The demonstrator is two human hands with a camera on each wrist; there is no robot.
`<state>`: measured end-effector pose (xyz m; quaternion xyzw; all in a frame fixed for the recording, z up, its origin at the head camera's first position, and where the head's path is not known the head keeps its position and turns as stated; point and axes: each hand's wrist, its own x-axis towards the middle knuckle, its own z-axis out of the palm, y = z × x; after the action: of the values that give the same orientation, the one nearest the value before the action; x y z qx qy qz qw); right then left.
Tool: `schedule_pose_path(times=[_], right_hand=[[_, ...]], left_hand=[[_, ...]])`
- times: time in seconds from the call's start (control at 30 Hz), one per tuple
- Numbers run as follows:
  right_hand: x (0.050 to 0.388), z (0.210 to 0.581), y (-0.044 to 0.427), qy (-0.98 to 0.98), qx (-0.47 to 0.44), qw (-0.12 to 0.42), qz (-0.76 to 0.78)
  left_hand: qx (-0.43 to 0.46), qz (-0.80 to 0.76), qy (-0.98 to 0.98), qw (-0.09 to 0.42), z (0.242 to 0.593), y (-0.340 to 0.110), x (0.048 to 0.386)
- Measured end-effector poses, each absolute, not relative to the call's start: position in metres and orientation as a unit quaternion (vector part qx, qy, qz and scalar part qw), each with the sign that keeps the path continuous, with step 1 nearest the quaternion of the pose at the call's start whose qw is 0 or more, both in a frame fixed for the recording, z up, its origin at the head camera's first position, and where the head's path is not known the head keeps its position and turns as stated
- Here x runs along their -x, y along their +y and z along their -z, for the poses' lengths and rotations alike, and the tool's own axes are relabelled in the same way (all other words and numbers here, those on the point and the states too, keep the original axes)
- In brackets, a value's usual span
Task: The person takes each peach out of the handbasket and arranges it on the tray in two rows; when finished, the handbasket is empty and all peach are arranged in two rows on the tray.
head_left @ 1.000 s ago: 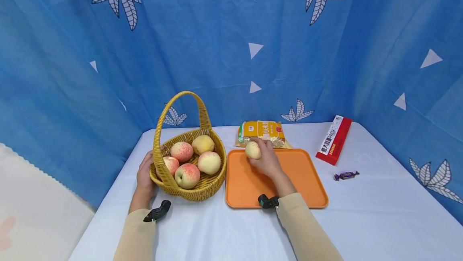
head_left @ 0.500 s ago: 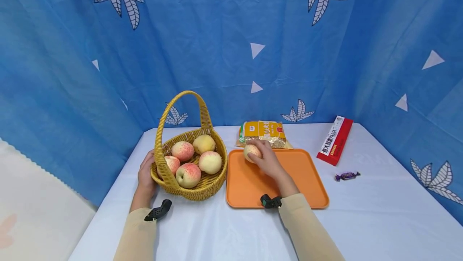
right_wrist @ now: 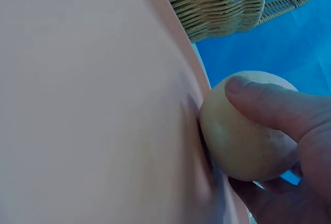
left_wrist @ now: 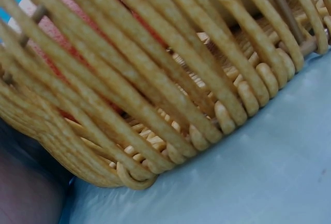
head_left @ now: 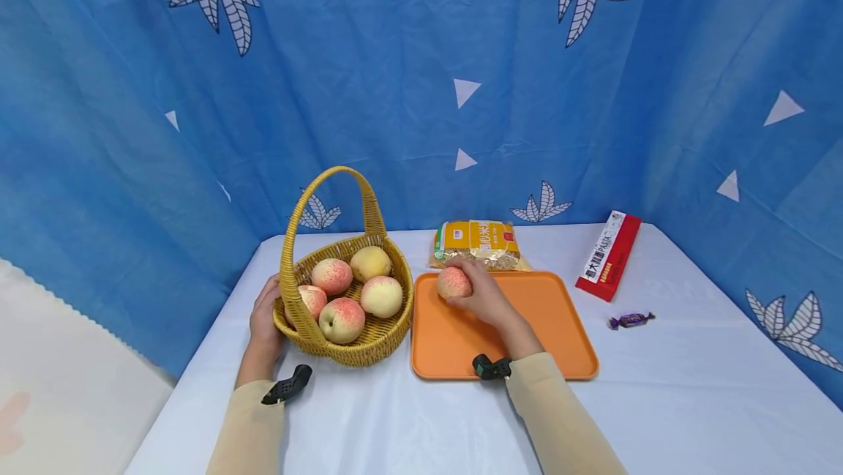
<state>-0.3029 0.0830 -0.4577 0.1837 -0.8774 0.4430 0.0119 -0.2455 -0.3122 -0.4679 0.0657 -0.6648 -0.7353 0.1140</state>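
In the head view my right hand [head_left: 486, 298] grips a pinkish peach [head_left: 454, 283] at the back left part of the orange tray [head_left: 454, 358]. The right wrist view has the thumb laid over that peach [right_wrist: 248, 141], low against the tray surface [right_wrist: 103, 100]. My left hand [head_left: 265, 318] holds the left side of the yellow wicker basket [head_left: 369, 349]; its fingers are partly hidden by the rim. Several peaches lie inside the basket, one of them a red and yellow peach [head_left: 342, 320]. The basket's woven wall [left_wrist: 155, 74] fills most of the left wrist view.
Behind the tray lies a yellow bag of grain [head_left: 481, 242]. To the tray's right are a red and white pasta packet [head_left: 609, 255] and a purple wrapped candy [head_left: 631, 320]. A blue curtain [head_left: 395, 94] hangs behind the white-covered table [head_left: 395, 424].
The peach in my right hand has turned from its pale side to its pink side and moved slightly left and down. My left hand and the basket have hardly moved.
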Motion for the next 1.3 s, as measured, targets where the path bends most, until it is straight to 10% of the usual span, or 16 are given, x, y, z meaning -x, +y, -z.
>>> schedule_pose_path(times=[0.57, 1.3], right_hand=[[0.297, 0.457, 0.09, -0.871, -0.169, -0.052, -0.457], [0.271, 0.412, 0.05, -0.861, -0.239, 0.075, -0.443]], left_hand=[[-0.072, 0.745, -0.654, 0.105, 0.469, -0.31, 0.244], [-0.08, 0.754, -0.645, 0.095, 0.466, -0.311, 0.247]])
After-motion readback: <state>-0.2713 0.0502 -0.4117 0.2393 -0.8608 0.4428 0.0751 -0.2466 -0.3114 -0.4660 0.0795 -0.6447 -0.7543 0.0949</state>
